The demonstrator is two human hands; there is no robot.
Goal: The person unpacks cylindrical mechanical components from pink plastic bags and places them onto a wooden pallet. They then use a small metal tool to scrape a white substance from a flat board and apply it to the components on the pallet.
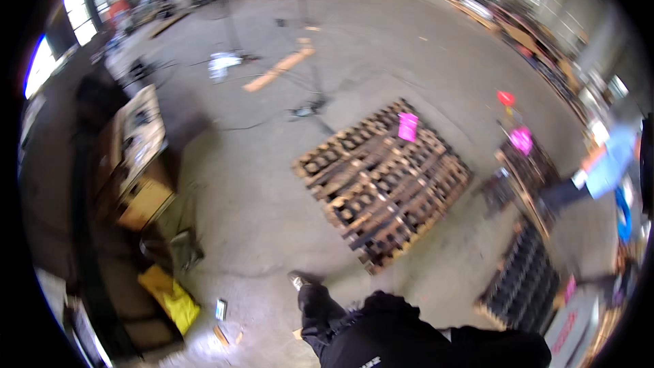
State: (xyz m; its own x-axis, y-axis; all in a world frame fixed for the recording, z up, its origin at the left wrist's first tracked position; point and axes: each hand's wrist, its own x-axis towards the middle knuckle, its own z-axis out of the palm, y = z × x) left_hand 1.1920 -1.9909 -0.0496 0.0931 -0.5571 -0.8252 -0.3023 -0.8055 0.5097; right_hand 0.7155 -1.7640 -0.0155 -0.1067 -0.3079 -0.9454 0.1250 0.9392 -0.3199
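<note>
Neither of my hands shows. A black sleeve (501, 346) reaches toward the lower right, and its hand end is not visible. Ahead of my body lies a wooden pallet (422, 215) bearing rows of dark metal parts (361, 201). A bright pink sheet (407, 127) rests near its far corner. To the right, closest to the sleeve, are a stack of black ribbed parts (521, 279) and a grey case (574, 330) with red marking. The picture is smeared by motion.
A person in a light blue shirt (610, 163) bends at the right beside a smaller pallet (531, 170). Left stands a bench (146, 123) with a cardboard box (146, 201) and a yellow bag (170, 300). Cables and a plank (279, 70) lie on the far floor.
</note>
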